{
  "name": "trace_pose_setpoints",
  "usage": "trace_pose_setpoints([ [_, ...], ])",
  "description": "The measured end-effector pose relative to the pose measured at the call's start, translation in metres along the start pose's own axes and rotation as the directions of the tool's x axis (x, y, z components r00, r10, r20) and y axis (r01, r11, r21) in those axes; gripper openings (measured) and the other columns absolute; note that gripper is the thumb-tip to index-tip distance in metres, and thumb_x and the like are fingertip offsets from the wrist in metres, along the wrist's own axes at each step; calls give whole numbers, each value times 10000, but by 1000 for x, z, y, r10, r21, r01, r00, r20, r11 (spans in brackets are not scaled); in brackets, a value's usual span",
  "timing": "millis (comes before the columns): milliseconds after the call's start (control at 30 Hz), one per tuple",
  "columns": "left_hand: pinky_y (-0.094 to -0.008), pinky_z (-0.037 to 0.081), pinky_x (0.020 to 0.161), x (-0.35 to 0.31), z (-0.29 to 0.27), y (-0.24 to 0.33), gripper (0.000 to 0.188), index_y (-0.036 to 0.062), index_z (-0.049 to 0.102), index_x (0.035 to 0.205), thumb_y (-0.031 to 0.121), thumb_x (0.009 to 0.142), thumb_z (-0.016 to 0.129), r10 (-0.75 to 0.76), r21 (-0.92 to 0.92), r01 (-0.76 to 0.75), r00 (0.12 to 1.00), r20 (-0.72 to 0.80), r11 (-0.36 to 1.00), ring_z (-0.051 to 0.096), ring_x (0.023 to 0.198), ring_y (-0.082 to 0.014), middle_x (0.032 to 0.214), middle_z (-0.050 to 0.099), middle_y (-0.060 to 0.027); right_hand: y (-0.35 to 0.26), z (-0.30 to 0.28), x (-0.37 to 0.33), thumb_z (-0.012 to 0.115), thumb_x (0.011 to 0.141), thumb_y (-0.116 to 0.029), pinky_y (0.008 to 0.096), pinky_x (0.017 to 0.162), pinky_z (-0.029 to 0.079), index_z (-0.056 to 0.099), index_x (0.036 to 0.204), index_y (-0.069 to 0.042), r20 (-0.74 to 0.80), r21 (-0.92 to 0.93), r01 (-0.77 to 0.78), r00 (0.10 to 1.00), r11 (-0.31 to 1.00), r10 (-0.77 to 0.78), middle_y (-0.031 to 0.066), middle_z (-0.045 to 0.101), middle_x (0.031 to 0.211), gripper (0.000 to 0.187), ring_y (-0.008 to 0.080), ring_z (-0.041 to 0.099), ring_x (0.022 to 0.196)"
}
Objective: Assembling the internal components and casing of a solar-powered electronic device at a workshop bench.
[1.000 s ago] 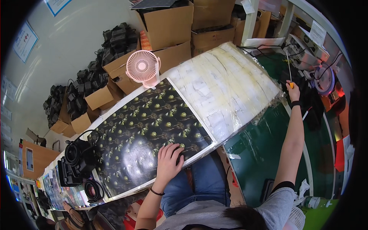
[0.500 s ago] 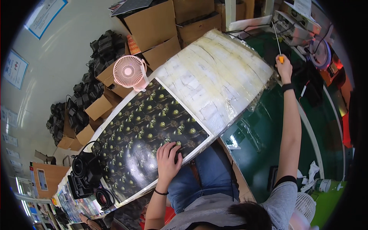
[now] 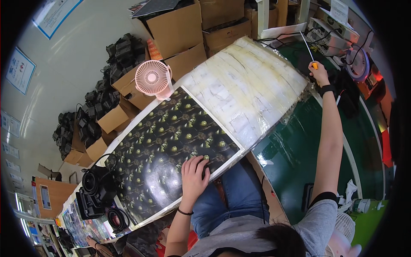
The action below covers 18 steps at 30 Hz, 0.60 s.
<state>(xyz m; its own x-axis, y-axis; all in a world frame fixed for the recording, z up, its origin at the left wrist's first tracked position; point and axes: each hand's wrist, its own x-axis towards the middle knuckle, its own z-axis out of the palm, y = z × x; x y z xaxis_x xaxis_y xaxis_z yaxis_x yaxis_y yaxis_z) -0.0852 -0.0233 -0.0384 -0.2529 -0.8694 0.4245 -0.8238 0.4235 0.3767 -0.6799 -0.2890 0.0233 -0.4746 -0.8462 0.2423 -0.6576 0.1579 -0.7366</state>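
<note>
My left hand lies open, palm down with fingers spread, on the near edge of a glossy dark sheet with a repeating gold-green print and white border. Stretched far out to the right, my right hand is closed around the orange handle of a screwdriver. Its long thin metal shaft points up and slightly left, over the green surface near some black cables.
White wood-patterned padding under clear plastic covers the table beyond the sheet. A pink fan stands at the far edge. Black equipment with a cable sits left. Cardboard boxes and piled black devices lie behind; another person's hand shows lower left.
The view has shifted a little, so most things sit slightly further right. My right hand still grips the screwdriver, whose shaft leans more to the left. My left hand stays on the sheet.
</note>
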Motion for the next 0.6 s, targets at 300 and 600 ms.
trace_pose_setpoints([
  [300,-496,372,1043,3,-3,8,327,111,627,1134,99,812,680,-16,57,21,995,-102,998,517,1203,-314,1229,580,-89,-153,-40,-135,620,882,-108,196,543,442,556,869,-90,732,252,164,613,954,-298,-31,557,763,68,54,578,622],
  [600,-507,368,1048,48,-3,44,479,102,616,1169,44,709,739,228,-21,-242,936,-267,970,458,1266,-386,1349,492,-167,-122,-82,-122,656,914,-236,202,683,487,622,1011,-67,478,566,181,722,804,-500,90,676,1132,198,61,627,792],
])
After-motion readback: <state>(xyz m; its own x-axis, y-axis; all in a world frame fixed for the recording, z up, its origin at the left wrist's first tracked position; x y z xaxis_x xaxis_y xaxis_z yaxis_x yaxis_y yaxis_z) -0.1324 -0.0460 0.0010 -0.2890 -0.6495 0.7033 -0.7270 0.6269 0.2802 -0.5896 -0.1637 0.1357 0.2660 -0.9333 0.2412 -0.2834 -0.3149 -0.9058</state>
